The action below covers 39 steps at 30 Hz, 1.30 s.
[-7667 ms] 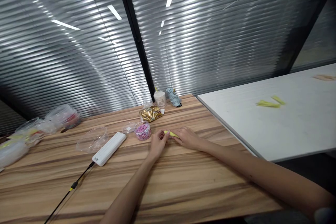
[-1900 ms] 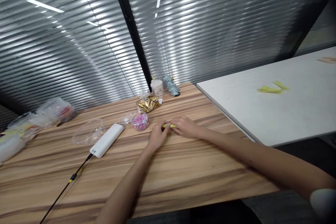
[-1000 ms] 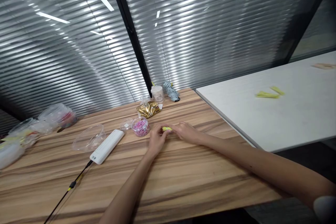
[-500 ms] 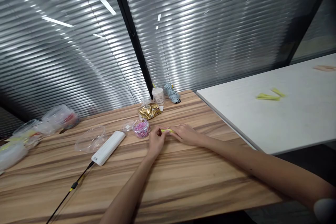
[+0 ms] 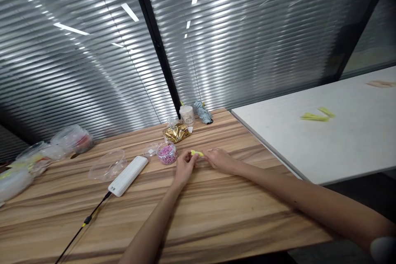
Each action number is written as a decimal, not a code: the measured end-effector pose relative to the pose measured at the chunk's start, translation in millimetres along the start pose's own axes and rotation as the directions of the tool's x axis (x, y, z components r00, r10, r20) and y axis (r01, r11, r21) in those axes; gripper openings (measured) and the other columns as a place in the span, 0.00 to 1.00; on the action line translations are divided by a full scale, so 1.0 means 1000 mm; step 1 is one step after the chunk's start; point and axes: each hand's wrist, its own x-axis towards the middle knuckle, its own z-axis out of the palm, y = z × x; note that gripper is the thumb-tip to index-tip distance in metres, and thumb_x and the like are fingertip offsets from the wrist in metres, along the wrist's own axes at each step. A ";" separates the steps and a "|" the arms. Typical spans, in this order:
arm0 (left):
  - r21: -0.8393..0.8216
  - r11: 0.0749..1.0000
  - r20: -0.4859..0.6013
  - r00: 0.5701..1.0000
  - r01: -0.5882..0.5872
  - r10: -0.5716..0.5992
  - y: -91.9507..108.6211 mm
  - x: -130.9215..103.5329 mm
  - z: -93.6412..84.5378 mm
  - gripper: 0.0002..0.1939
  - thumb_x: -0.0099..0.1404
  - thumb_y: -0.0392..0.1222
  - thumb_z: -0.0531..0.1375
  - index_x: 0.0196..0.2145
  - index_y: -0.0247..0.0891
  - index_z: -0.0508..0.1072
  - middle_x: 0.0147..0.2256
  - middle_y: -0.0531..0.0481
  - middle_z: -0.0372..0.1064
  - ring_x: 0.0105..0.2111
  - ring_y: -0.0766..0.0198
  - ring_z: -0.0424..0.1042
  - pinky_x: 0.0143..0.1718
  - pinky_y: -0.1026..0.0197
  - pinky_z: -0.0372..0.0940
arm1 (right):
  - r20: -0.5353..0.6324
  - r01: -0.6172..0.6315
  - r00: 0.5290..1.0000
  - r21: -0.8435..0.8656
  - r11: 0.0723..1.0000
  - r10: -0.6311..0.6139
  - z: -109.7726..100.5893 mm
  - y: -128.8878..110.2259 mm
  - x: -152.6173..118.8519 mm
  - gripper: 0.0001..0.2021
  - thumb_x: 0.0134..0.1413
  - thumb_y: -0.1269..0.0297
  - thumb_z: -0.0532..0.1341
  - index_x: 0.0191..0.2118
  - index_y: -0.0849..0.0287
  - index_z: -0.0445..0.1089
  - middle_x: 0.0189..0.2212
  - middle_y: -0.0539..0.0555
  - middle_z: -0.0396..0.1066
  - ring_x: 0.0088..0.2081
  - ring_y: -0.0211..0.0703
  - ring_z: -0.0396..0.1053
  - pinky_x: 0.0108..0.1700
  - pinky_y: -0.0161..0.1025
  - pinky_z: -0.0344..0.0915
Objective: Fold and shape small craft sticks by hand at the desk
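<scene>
My left hand (image 5: 185,168) pinches a small, soft-looking yellow strip (image 5: 196,153) just above the wooden table. At the strip's right end, my right hand (image 5: 221,161) has its fingers drawn together on it. The strip looks crumpled or folded; its exact kind is too small to make out. Just left of my left hand stands a clear round tub (image 5: 167,153) filled with small pink and purple pieces, and its clear lid (image 5: 151,149) lies beside it.
A white power bank (image 5: 128,176) with a black cable lies to the left, near a clear plastic bowl (image 5: 108,165). Behind are a gold foil packet (image 5: 176,132), a white cup (image 5: 187,114) and a grey-blue wrapper (image 5: 203,112). Yellow strips (image 5: 314,116) lie on the adjoining white table (image 5: 278,132).
The yellow strip now shows more between my hands and looks bunched up. My right fingers have shifted slightly to the right along it, while my left hand stays nearly in place.
</scene>
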 end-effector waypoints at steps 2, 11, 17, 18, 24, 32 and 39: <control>-0.015 1.000 0.001 1.000 -0.007 0.007 -0.001 0.000 -0.001 0.15 0.53 0.49 0.59 0.30 0.33 0.68 0.23 0.52 0.64 0.19 0.71 0.62 0.21 0.68 0.57 | -0.001 0.013 1.000 0.020 1.000 -0.013 -0.002 -0.001 0.000 0.16 0.61 0.60 0.41 0.42 0.62 0.61 0.31 0.59 0.71 0.32 0.45 0.68 0.31 0.35 0.54; -0.043 0.999 -0.031 1.000 -0.001 0.000 -0.003 0.002 -0.002 0.15 0.53 0.48 0.59 0.29 0.32 0.67 0.21 0.53 0.63 0.19 0.71 0.61 0.20 0.69 0.57 | -0.019 0.102 0.995 0.145 0.984 -0.100 -0.008 -0.001 -0.002 0.19 0.61 0.55 0.40 0.45 0.60 0.61 0.34 0.57 0.70 0.35 0.45 0.67 0.34 0.36 0.55; -0.092 0.995 0.022 0.999 0.036 -0.035 -0.002 0.001 -0.003 0.16 0.52 0.47 0.60 0.34 0.32 0.67 0.25 0.51 0.65 0.21 0.71 0.62 0.22 0.68 0.58 | -0.012 0.073 0.997 0.086 0.994 -0.073 0.002 0.004 0.001 0.16 0.60 0.59 0.43 0.41 0.62 0.62 0.32 0.59 0.71 0.33 0.45 0.67 0.32 0.36 0.56; -0.105 0.994 0.027 0.999 0.041 -0.039 -0.001 0.001 -0.003 0.18 0.51 0.47 0.60 0.36 0.32 0.67 0.25 0.51 0.65 0.21 0.71 0.63 0.23 0.68 0.59 | -0.013 0.078 0.997 0.091 0.993 -0.077 0.003 0.005 0.001 0.15 0.60 0.60 0.43 0.41 0.62 0.61 0.32 0.58 0.71 0.33 0.45 0.68 0.32 0.35 0.56; -0.069 0.994 0.105 0.991 0.088 -0.081 0.006 -0.002 -0.001 0.22 0.49 0.46 0.62 0.41 0.32 0.69 0.24 0.51 0.67 0.22 0.70 0.63 0.25 0.66 0.59 | -0.086 0.117 0.991 0.166 0.979 -0.104 0.011 0.008 0.000 0.13 0.59 0.67 0.46 0.47 0.63 0.59 0.33 0.58 0.71 0.34 0.43 0.68 0.33 0.35 0.57; -0.066 0.997 0.094 0.995 0.036 -0.030 0.001 -0.002 -0.002 0.14 0.50 0.46 0.61 0.30 0.32 0.73 0.26 0.48 0.68 0.25 0.68 0.63 0.27 0.65 0.61 | -0.118 0.161 0.983 0.210 0.964 -0.139 0.010 0.007 0.001 0.14 0.60 0.60 0.44 0.44 0.62 0.61 0.35 0.58 0.71 0.34 0.43 0.68 0.33 0.35 0.58; -0.089 0.996 0.021 1.000 -0.011 0.013 0.003 -0.001 -0.002 0.13 0.49 0.47 0.62 0.26 0.32 0.72 0.26 0.50 0.64 0.25 0.68 0.62 0.25 0.67 0.60 | -0.063 0.137 0.990 0.181 0.974 -0.127 -0.001 0.002 -0.001 0.19 0.60 0.54 0.42 0.39 0.62 0.63 0.31 0.57 0.70 0.33 0.42 0.67 0.33 0.35 0.56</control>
